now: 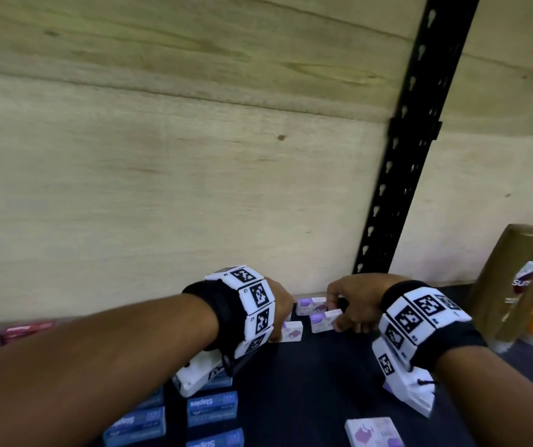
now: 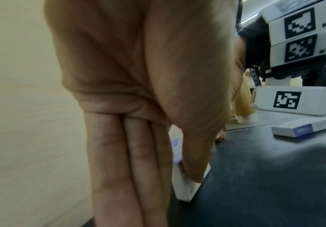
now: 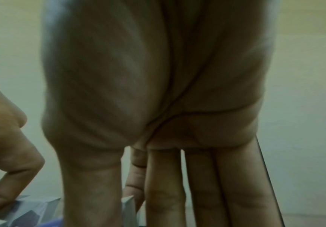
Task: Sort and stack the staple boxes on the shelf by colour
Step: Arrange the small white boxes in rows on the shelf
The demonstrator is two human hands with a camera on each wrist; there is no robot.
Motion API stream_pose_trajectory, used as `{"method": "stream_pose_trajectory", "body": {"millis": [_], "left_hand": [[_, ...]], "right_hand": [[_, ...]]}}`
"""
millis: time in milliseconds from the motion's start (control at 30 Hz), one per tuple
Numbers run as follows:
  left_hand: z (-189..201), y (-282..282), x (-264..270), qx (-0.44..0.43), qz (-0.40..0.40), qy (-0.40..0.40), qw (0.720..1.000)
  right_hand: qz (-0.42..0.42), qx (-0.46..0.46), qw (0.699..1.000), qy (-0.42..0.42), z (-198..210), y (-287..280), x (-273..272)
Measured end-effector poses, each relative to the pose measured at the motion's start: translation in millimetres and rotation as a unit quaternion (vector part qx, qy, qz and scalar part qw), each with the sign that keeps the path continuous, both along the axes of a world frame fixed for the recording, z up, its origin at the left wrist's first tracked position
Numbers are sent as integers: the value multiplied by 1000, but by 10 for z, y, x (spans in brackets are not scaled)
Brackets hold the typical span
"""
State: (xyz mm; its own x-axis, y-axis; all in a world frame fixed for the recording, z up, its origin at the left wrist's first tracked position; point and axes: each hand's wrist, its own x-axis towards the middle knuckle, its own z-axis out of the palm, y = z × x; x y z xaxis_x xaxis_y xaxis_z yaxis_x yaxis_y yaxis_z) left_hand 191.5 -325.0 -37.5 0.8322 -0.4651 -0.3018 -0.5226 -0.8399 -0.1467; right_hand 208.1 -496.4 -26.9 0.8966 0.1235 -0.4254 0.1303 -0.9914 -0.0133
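Observation:
Three purple-and-white staple boxes stand close together at the back of the dark shelf [image 1: 307,382], against the wooden wall. My left hand [image 1: 282,314] pinches the left one [image 1: 291,330]; the left wrist view shows the thumb and fingers [image 2: 148,176] clamped on its narrow sides [image 2: 185,192]. My right hand [image 1: 350,306] curls round the front right box [image 1: 323,321], a corner of which [image 3: 128,205] shows between thumb and fingers. The third box [image 1: 311,305] sits just behind. Another purple box [image 1: 373,432] lies flat near the front edge.
Several blue staple boxes [image 1: 212,408] lie at the front left under my left forearm. Red boxes [image 1: 10,333] sit at the far left. Gold and orange bottles [image 1: 516,285] stand at the right. A black slotted upright [image 1: 397,188] rises behind my right hand.

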Motion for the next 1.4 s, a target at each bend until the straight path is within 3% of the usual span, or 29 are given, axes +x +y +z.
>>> {"method": "stream_pose_trajectory", "body": {"millis": [167, 733, 1400], "left_hand": [[43, 12, 15, 46, -14, 0, 999], [-2, -4, 116, 44, -20, 25, 999], [-69, 21, 56, 40, -32, -31, 998]], "right_hand": [[-14, 13, 1000, 16, -33, -12, 76], [-20, 53, 997, 44, -92, -52, 188], [-11, 34, 999, 32, -101, -24, 170]]}}
